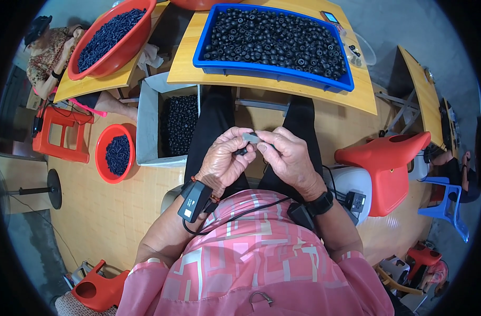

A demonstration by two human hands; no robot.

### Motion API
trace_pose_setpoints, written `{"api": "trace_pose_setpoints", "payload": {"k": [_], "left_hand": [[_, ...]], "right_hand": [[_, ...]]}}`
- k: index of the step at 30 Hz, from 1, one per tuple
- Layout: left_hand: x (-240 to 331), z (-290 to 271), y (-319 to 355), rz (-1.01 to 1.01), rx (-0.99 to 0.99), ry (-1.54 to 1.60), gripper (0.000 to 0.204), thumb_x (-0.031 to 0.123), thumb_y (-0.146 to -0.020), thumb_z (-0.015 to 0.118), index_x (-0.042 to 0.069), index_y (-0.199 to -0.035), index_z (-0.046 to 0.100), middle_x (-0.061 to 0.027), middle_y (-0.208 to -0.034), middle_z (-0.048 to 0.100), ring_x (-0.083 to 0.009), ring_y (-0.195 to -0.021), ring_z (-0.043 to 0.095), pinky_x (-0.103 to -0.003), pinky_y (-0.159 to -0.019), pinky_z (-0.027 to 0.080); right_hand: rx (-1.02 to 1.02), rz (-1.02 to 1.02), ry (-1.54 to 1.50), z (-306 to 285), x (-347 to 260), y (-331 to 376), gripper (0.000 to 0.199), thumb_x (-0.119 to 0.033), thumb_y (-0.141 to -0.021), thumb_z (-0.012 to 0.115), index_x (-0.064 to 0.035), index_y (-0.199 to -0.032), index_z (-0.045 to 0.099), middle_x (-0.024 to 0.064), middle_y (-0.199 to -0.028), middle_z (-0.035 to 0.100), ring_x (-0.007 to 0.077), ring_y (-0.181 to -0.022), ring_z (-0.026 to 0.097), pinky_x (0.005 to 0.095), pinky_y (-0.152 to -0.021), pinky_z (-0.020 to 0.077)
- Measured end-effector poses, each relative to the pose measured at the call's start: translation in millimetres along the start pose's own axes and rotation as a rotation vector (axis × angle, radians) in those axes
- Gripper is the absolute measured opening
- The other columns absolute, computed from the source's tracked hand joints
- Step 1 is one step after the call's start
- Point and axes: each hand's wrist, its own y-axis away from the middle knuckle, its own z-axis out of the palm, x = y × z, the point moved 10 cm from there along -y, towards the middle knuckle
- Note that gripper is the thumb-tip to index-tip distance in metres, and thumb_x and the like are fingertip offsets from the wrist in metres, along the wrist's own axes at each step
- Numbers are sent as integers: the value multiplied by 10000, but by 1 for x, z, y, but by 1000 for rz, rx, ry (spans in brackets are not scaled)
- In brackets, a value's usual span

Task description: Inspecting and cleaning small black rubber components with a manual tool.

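Observation:
My left hand [223, 160] and my right hand [286, 156] meet over my lap, fingertips together. Between them is a small grey piece [250, 138], pinched by both thumbs and forefingers. A small black rubber part [242, 151] sticks out of my left fingers just below it. Ahead of my knees a blue tray [274, 72] full of several black ring-shaped parts rests on a yellow wooden table [282, 87].
A grey cardboard box [147, 124] of black parts stands left of my legs, with a small red bowl [104, 163] beside it. A large red basin [119, 55] sits on a second table where another person [48, 52] works. Red plastic stools [390, 168] stand to my right.

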Motion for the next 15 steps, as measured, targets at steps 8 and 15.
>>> {"api": "trace_pose_setpoints", "payload": {"k": [8,15], "left_hand": [[6,6,0,14,-51,-63,165,0,-913,605,-7,-1077,623,-144,-981,647,-195,-802,626,-297,-677,484],[43,-14,-3,179,125,89,149,38,-940,592,1,-1085,600,-115,-933,578,-167,-751,530,-275,-638,444]], "right_hand": [[-31,83,-66,0,6,-1,237,-62,-865,676,23,-1086,674,137,-830,642,232,-683,651,303,-613,509],[145,310,-218,-16,43,2,179,-83,-915,642,46,-1035,671,120,-876,693,152,-764,643,276,-708,505]]}}
